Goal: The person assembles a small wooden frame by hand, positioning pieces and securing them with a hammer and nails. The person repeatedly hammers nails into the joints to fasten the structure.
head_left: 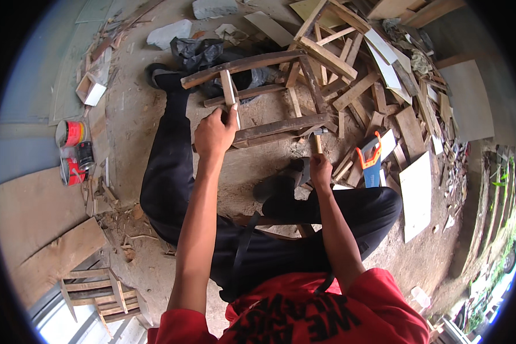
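Note:
A brown wooden frame point(284, 125), built of dark bars like a small stool or chair, lies on its side in front of me. A pale wooden slat point(228, 87) spans the gap between two of its bars at the left. My left hand point(217, 133) is closed around the near end of this slat, beside the near bar. My right hand point(321, 170) is closed on the wooden handle of a hammer point(320, 132). The hammer's metal head is at the right end of the near bar; whether it touches the wood I cannot tell.
Scrap wood point(355, 92) is heaped at the far right. An orange-handled handsaw point(371, 163) leans there near my knee, beside a white board point(416, 195). Paint cans point(73, 133) stand at the left. A black plastic bag point(198, 53) lies beyond the frame.

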`<action>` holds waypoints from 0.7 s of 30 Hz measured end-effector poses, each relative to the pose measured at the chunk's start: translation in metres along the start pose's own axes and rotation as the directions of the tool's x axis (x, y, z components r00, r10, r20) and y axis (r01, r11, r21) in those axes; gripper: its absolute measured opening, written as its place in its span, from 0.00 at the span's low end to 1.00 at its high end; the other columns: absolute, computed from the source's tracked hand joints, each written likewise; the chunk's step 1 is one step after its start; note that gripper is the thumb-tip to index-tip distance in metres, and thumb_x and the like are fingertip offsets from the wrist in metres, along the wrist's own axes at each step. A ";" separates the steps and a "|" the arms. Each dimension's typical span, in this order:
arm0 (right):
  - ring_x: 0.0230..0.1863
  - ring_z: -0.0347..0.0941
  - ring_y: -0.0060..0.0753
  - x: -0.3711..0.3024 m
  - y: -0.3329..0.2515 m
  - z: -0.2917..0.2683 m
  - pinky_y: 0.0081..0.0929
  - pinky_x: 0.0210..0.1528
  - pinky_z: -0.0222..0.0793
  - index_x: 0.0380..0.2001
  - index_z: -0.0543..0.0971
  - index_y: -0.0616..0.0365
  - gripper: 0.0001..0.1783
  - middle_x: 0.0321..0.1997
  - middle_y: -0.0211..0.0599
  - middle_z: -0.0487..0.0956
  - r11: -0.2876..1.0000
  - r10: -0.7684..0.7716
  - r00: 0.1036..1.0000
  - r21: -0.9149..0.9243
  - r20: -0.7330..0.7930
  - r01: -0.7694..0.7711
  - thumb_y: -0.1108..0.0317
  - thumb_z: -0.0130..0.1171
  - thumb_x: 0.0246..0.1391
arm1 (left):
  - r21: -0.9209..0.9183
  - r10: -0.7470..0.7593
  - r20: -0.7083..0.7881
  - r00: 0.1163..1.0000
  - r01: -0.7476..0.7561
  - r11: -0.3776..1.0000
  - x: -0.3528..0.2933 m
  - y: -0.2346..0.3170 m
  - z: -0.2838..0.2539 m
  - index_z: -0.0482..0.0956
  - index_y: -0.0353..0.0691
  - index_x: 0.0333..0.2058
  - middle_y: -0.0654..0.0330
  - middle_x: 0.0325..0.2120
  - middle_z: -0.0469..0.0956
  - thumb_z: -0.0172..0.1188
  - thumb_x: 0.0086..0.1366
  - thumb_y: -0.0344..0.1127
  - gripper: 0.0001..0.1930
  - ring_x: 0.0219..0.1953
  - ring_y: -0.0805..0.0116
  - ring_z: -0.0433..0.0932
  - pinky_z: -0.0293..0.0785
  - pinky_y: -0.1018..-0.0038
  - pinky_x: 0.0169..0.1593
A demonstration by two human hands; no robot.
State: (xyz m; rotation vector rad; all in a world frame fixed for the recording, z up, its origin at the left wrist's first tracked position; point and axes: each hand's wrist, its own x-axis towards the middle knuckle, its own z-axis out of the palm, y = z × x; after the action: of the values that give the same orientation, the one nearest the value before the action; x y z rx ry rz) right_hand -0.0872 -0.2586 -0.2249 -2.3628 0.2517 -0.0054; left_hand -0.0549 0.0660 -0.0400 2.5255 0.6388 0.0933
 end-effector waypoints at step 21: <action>0.46 0.79 0.52 0.186 -0.257 0.099 0.44 0.50 0.74 0.37 0.81 0.63 0.09 0.42 0.53 0.81 0.315 -0.422 0.325 -0.199 0.846 0.928 0.72 0.57 0.54 | 0.069 0.020 0.033 0.999 -0.022 0.997 0.010 -0.006 0.006 0.78 0.40 0.25 0.46 0.19 0.79 0.50 0.68 0.58 0.26 0.26 0.43 0.81 0.76 0.54 0.31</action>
State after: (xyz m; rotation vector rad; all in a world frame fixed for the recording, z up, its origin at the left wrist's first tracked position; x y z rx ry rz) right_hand 0.1491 -0.0446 -0.1322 -2.7266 -1.5488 0.5944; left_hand -0.0477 0.0720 -0.0484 2.5955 0.6132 0.0384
